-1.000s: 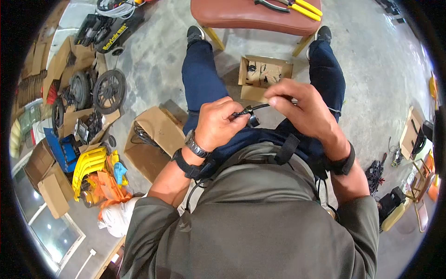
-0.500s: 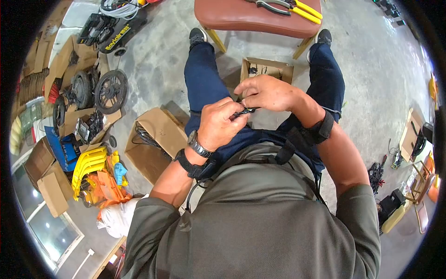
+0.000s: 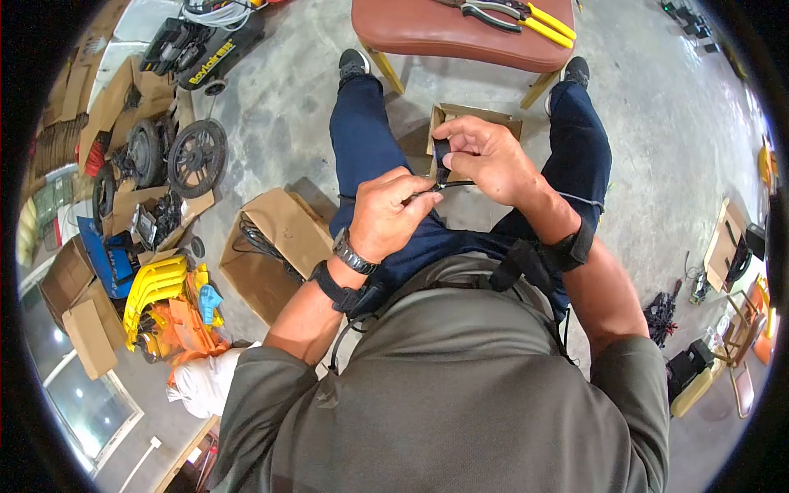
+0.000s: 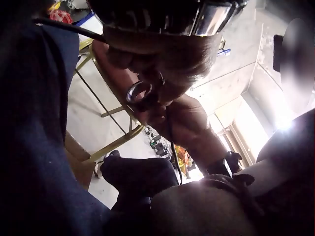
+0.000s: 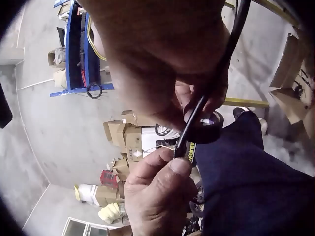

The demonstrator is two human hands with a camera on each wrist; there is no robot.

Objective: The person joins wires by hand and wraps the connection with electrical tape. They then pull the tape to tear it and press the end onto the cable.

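In the head view, the left hand (image 3: 385, 212) pinches a thin black cable (image 3: 460, 183) between thumb and fingers. Just right of it, the right hand (image 3: 495, 164) holds up a black roll (image 3: 441, 151), apparently tape, over the pinched spot. The right wrist view shows the left thumb and finger (image 5: 160, 194) gripping a dark wrapped part of the cable (image 5: 199, 105), with a thin pale wire beside it. There the roll (image 5: 211, 129) hangs under the right hand (image 5: 157, 59). A shiny ring edge of the roll (image 4: 139, 92) shows beside the fingers in the left wrist view.
Yellow-handled pliers (image 3: 549, 26) lie on a brown padded stool (image 3: 460, 37). On the floor between the legs stands a small carton (image 3: 509, 123), partly behind the right hand. A larger carton (image 3: 271, 246) with cables is left of the person, near wheels (image 3: 197, 158) and yellow parts (image 3: 156, 292).
The right hand first came left to the left hand, then rose slightly with the black roll upright in its fingers. The left hand keeps its pinch on the cable.
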